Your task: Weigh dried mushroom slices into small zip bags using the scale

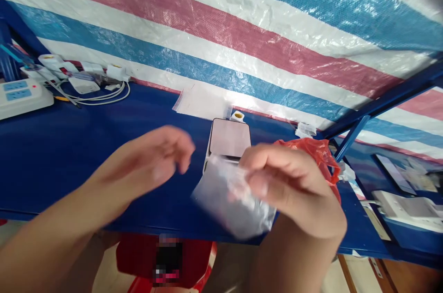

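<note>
While a clear plastic bag (230, 203) is pinched by the right hand (290, 182), its body lies toward 7 o'clock; the open left hand (145, 159) is held apart.

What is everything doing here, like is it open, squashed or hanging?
Left hand, open, raised, blurred
Right hand, curled, pinching the clear plastic bag
Clear plastic bag, crumpled
Red plastic bag, crumpled
White cable, loosely coiled
Power strip, lying flat, red dot showing
Striped tarp, hanging, crinkled
</note>
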`<state>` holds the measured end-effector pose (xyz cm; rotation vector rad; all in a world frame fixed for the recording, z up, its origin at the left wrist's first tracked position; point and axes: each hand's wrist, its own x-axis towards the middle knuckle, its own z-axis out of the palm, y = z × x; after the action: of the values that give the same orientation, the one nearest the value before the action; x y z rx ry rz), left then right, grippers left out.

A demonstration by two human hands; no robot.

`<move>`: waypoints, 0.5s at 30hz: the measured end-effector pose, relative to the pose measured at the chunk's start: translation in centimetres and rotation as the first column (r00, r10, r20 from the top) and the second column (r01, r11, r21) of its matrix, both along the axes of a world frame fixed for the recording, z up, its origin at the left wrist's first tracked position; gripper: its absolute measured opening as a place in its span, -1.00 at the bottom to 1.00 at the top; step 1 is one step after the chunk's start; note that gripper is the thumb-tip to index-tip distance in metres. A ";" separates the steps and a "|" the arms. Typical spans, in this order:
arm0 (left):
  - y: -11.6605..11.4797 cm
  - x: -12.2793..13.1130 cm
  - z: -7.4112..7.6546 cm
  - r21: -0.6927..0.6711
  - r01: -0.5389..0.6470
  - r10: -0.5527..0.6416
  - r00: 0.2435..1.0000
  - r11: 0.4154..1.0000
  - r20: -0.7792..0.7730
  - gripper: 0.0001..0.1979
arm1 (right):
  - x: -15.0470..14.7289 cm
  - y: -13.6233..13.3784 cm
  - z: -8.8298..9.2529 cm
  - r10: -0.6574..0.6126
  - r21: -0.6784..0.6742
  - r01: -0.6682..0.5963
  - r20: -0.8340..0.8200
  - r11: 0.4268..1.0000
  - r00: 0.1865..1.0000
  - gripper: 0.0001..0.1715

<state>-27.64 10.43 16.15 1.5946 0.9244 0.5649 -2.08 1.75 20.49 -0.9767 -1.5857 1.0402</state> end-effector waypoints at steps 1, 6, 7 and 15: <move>2.1 1.8 0.6 0.002 0.169 -0.167 0.970 0.986 0.175 -0.32 | -0.1 -0.3 0.3 0.074 0.001 -0.074 0.070 0.997 0.995 -0.92; 5.7 12.1 -0.5 -0.182 0.880 -0.741 0.469 0.439 0.481 0.05 | 1.3 -1.6 0.6 -0.193 -0.059 0.229 0.364 0.972 0.911 -0.93; 5.2 13.7 -1.3 -0.175 0.935 -0.751 0.352 0.309 0.559 0.12 | 1.9 -2.0 0.6 -0.242 -0.103 0.305 0.395 0.947 0.886 -0.90; 1.0 19.6 -4.9 -0.089 0.967 -0.503 0.202 0.239 0.840 0.01 | 4.3 -4.3 0.3 -0.437 0.105 0.475 0.598 0.874 0.672 -0.80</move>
<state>-7.99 11.46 11.24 0.8548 -0.4197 -0.0359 2.25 -2.57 20.79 -1.7778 -1.6658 0.4212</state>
